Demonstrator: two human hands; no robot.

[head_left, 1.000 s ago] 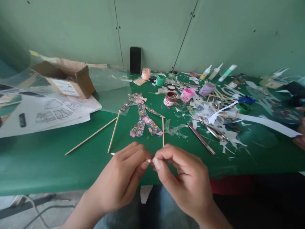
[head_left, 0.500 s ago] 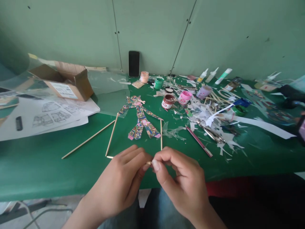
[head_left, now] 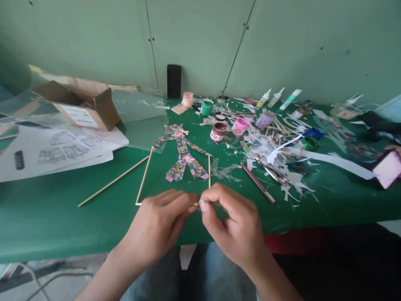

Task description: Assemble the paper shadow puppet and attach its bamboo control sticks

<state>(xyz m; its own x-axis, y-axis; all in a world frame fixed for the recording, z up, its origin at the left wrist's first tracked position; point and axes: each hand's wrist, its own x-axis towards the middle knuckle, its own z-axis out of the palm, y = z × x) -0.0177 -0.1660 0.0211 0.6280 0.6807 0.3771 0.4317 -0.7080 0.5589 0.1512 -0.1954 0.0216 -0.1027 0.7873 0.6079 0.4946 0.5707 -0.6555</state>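
My left hand (head_left: 156, 225) and my right hand (head_left: 232, 228) meet at the table's near edge, fingers pinched together on a thin wooden stick (head_left: 196, 204) whose short bare part shows between the thumbs. Its other end pokes out at the left of my left hand. Just beyond my hands lies a colourful paper puppet figure (head_left: 183, 152) on the green table (head_left: 46, 217), with thin sticks (head_left: 143, 179) running from its arms toward me.
Another long stick (head_left: 113, 181) lies to the left. A cardboard box (head_left: 84, 104) and printed sheets (head_left: 59, 152) sit at the left. Paint jars (head_left: 218, 131), glue tubes, scissors (head_left: 272, 171) and paper scraps crowd the right. Another person's hand holds a pink phone (head_left: 388, 168) at the far right.
My hands have stayed pinched on the stick and shifted slightly up and left in the view. At the right edge a pink phone has come into view.
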